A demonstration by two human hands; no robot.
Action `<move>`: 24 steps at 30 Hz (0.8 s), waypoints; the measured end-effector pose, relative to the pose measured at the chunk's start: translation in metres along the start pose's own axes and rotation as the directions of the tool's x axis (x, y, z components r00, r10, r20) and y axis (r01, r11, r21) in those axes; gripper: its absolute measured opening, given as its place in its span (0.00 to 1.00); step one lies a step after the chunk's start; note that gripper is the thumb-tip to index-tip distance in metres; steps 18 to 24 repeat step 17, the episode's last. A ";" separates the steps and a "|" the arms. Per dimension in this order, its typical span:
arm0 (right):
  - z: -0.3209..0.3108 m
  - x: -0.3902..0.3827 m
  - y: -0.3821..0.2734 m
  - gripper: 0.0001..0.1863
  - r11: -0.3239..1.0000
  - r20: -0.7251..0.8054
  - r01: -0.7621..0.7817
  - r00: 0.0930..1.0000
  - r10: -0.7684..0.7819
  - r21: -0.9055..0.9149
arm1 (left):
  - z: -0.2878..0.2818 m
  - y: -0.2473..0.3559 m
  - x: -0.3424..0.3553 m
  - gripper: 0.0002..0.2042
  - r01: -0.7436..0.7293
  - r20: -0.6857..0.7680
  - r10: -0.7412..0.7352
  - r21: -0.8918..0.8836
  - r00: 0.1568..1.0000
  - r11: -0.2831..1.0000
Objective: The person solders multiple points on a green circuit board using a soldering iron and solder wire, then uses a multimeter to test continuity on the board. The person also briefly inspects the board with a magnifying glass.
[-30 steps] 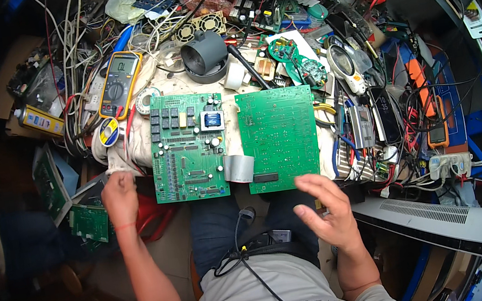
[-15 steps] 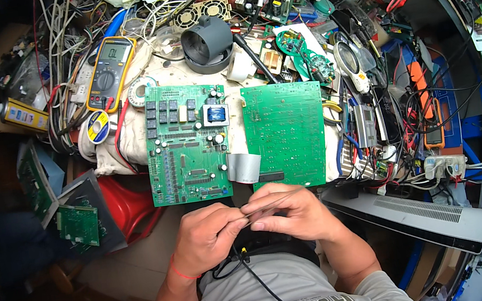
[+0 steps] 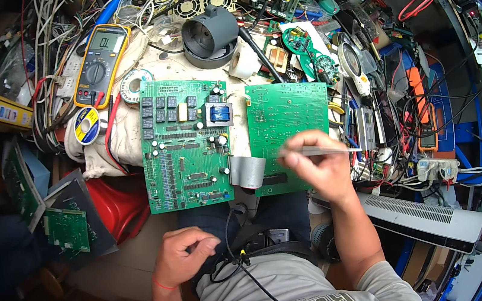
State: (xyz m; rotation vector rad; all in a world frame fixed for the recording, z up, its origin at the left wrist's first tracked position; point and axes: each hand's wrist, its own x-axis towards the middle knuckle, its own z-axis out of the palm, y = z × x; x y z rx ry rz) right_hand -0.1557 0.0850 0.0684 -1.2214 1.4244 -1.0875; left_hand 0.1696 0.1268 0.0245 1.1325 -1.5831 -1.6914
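My right hand [image 3: 321, 167] is over the lower right part of a green circuit board [image 3: 287, 111]. It grips slim, silvery tweezers [image 3: 332, 150], slightly blurred, with the thin end pointing right. My left hand [image 3: 183, 257] hangs in front of my lap, fingers curled in and thumb against them, with nothing visible in it. Above it lies another green board [image 3: 193, 157], carrying black relays, a blue transformer [image 3: 219, 114] and capacitors. A grey ribbon cable [image 3: 250, 172] bridges the two boards.
A yellow multimeter [image 3: 101, 66], solder spool [image 3: 86, 125] and grey round holder [image 3: 211, 35] stand behind the boards. Tangled wires and parts crowd the right, with a magnifier [image 3: 351, 61]. A red stool [image 3: 115, 206] is at left, a long white unit [image 3: 410, 213] at right.
My hands have parted. The right one moved up and right over the board with the tweezers; the left one let go of them and dropped down and left.
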 end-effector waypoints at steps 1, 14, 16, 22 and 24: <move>-0.003 0.009 0.004 0.09 0.991 -0.063 0.021 0.998 -0.030 -0.133 | -0.007 -0.012 -0.006 0.07 0.116 0.044 -0.116 -0.001 0.992 0.993; 0.010 0.049 0.045 0.13 0.635 0.036 0.521 0.789 -0.614 -0.570 | 0.057 -0.171 0.095 0.18 0.104 -0.290 0.234 0.804 0.928 0.586; 0.010 0.049 0.045 0.14 0.614 0.047 0.535 0.775 -0.631 -0.580 | 0.058 -0.169 0.094 0.22 0.060 -0.216 0.248 0.854 0.944 0.517; 0.010 0.049 0.046 0.14 0.603 0.052 0.543 0.766 -0.640 -0.584 | 0.067 -0.166 0.052 0.22 0.094 -0.204 0.167 0.860 0.965 0.502; 0.010 0.049 0.046 0.14 0.603 0.052 0.543 0.766 -0.640 -0.584 | 0.067 -0.166 0.052 0.22 0.094 -0.204 0.167 0.860 0.965 0.502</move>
